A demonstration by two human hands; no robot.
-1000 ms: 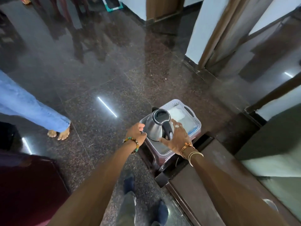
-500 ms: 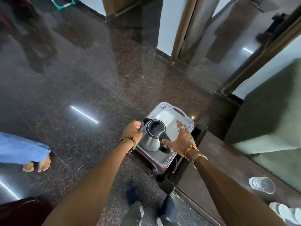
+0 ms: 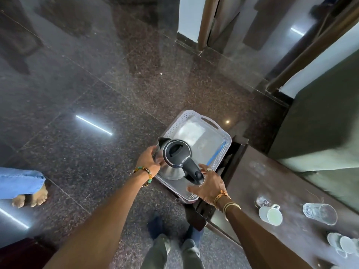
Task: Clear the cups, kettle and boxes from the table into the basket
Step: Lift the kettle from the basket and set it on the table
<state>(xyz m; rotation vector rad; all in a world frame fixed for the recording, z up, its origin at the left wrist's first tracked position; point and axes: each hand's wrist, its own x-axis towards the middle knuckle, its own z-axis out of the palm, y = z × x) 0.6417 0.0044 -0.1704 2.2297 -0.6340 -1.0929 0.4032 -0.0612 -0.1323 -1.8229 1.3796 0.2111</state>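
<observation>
- Since half a second back, the kettle (image 3: pixel 174 158) has dropped lower over the near-left corner of the basket (image 3: pixel 219 133), and the right hand (image 3: pixel 208 183) has slid round to the near side of the handle.
- Left hand (image 3: pixel 149 161) is curled round the kettle's left flank under the spout. It's the only real grip I see.
- Right hand has its fingers spread and holds nothing. It sits just beside the black handle; can't tell if it touches.
- Kettle is upright, lid up, spout pointing far-left. Can't tell if the base is fully seated.
- My call for doing this well: lower it straight down till the base sits flat, and tuck it into that corner so the far half stays free.
- I'd steady the handle with the right hand before the left lets go.
- Risk, as I judge it: a one-sided grip on smooth steel could let it tip toward the handle.
- Not yet cleared from the table (image 3: pixel 272 181): white cup (image 3: pixel 271 213), glass (image 3: pixel 319 213), more cups (image 3: pixel 340 243) near right.
</observation>
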